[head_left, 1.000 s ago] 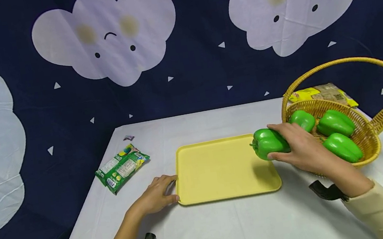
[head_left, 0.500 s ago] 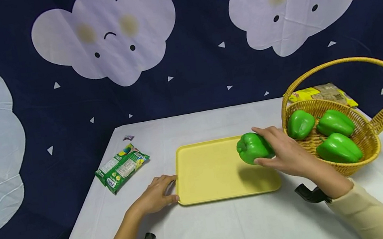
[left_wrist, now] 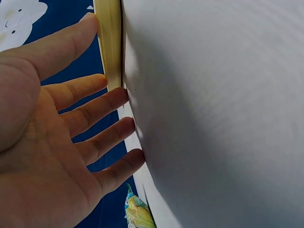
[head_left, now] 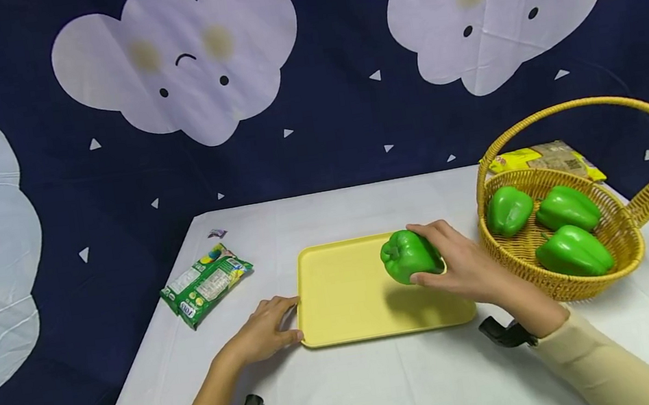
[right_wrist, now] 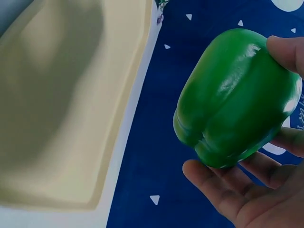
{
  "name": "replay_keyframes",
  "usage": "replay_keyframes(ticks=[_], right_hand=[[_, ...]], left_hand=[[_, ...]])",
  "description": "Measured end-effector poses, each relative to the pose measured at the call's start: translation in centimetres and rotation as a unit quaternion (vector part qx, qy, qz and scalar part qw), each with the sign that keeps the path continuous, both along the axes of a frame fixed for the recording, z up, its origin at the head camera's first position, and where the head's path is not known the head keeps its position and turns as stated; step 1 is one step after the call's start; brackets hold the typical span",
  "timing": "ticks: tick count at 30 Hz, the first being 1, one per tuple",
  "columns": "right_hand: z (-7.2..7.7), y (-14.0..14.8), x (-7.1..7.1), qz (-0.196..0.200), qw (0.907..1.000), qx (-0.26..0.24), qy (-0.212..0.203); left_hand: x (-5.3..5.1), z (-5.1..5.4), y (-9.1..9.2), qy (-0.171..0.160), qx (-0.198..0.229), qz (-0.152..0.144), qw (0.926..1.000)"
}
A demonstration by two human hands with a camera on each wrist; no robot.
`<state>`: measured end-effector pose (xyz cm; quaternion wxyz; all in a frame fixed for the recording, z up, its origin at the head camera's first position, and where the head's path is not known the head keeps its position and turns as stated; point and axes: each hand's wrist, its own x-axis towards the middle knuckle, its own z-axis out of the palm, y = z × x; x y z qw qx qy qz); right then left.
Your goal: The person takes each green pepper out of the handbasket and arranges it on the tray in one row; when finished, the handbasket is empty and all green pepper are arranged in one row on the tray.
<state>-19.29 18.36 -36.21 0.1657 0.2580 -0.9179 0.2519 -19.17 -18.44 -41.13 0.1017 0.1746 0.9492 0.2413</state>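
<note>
My right hand (head_left: pixel 460 263) grips a glossy green bell pepper (head_left: pixel 409 256) between thumb and fingers, above the right half of a yellow tray (head_left: pixel 338 297). The pepper's shadow falls on the tray, apart from it. In the right wrist view the same bell pepper (right_wrist: pixel 232 99) lies between the thumb and the spread fingers. My left hand (head_left: pixel 264 330) rests at the tray's left edge, thumb and fingertips touching the rim. The left wrist view shows that hand (left_wrist: pixel 61 137) with its fingers extended toward the white tabletop and the tray's rim (left_wrist: pixel 110 47).
A wicker basket (head_left: pixel 567 289) with a tall handle stands right of the tray, holding 3 green peppers (head_left: pixel 574 252). Behind it lies a yellow and brown packet (head_left: pixel 549 158). Green snack packets (head_left: pixel 207 285) and a small wrapped piece (head_left: pixel 217 233) lie at the left.
My right hand has carried the bell pepper leftward from beside the basket to over the tray. The left hand stays at the tray's edge.
</note>
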Motion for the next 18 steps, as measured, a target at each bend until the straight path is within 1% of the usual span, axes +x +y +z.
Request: replay_keyframes(ticks=[7,13,18], right_hand=[[-0.3,-1.1,-0.3,0.008,0.9998,-0.02,-0.006],[-0.7,-1.8,-0.5,0.017,0.9992,-0.033,-0.016],[-1.2,-2.3,-0.8,0.033,0.9982,-0.048,-0.013]], left_hand=[[0.1,0.0,-0.1,-0.006,0.006,0.002,1.0],[0.0,0.0,-0.1,-0.004,0.004,0.002,1.0],[-0.1,-0.1,0.0,-0.005,0.002,0.006,1.0]])
